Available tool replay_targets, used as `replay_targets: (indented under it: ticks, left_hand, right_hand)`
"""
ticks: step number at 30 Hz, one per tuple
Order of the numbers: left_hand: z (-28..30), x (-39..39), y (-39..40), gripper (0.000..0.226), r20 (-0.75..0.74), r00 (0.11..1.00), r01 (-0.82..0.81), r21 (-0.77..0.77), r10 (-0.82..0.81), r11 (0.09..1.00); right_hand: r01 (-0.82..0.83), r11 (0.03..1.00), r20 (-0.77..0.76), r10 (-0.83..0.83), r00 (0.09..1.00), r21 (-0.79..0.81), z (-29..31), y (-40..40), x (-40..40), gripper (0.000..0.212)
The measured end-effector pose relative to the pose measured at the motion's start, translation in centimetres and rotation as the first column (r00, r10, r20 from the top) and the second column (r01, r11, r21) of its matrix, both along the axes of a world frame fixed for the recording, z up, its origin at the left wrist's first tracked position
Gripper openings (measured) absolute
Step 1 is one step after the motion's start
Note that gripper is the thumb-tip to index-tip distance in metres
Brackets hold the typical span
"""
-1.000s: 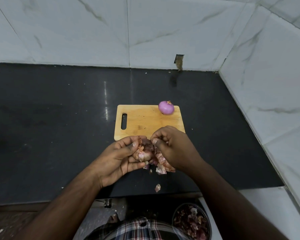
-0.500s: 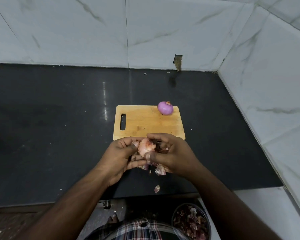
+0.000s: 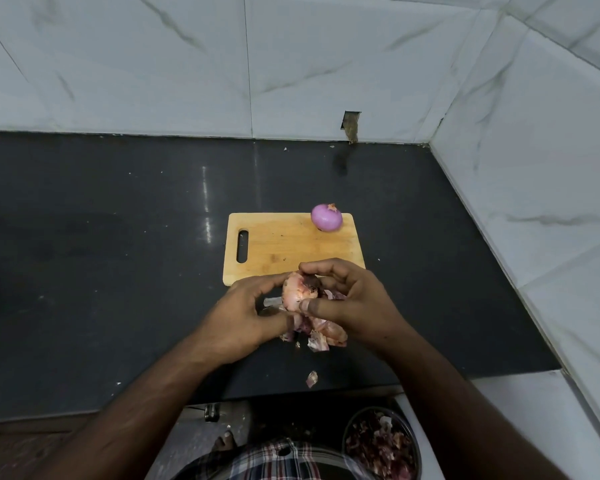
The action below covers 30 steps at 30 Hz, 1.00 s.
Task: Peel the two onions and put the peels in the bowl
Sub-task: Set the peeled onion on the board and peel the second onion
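**Onions, peels, bowl**

Peeled onion [image 3: 326, 217]: purple, smooth, round, sits at the far right corner of the cutting board [image 3: 284, 247]. Second onion [image 3: 297, 292]: pinkish, skin partly off, held above the near board edge, between both hands. Loose peels [image 3: 321, 336]: papery pink-brown pile on worktop just under it; one scrap [image 3: 311, 378] lies apart, nearer. Bowl [image 3: 381, 443]: round, holds dark purple peels, below the worktop edge, bottom right.

Likely home kitchen, black counter [image 3: 118, 271], marble-look tiles [image 3: 153, 64], cutting board [image 3: 284, 247]
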State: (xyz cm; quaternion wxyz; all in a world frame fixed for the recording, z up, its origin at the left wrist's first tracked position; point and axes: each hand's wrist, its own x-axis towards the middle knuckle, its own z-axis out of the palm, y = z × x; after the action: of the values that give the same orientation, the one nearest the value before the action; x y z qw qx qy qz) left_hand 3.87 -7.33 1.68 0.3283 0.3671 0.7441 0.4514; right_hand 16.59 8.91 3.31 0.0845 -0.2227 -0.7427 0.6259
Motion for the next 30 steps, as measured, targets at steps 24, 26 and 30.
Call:
replay_targets:
  ticks: [24,26,30]
  left_hand:
    - [-1.0,1.0,1.1,0.054,0.105,0.974,-0.217,0.189,0.2,0.958]
    - [-1.2,1.0,1.1,0.056,0.099,0.975,-0.216,0.185,0.2,0.959]
    - [-1.2,0.8,1.3,0.056,0.127,0.979,-0.184,0.195,0.161,0.963]
  right_hand:
    - [0.218,0.973,0.034,-0.216,0.976,-0.071,0.2,-0.8,-0.6,0.007]
    - [0.255,0.962,0.034,-0.253,0.967,-0.095,0.2,-0.8,-0.6,0.007]
    - [0.312,0.927,0.012,-0.316,0.949,-0.21,0.0,-0.7,-0.9,0.012]
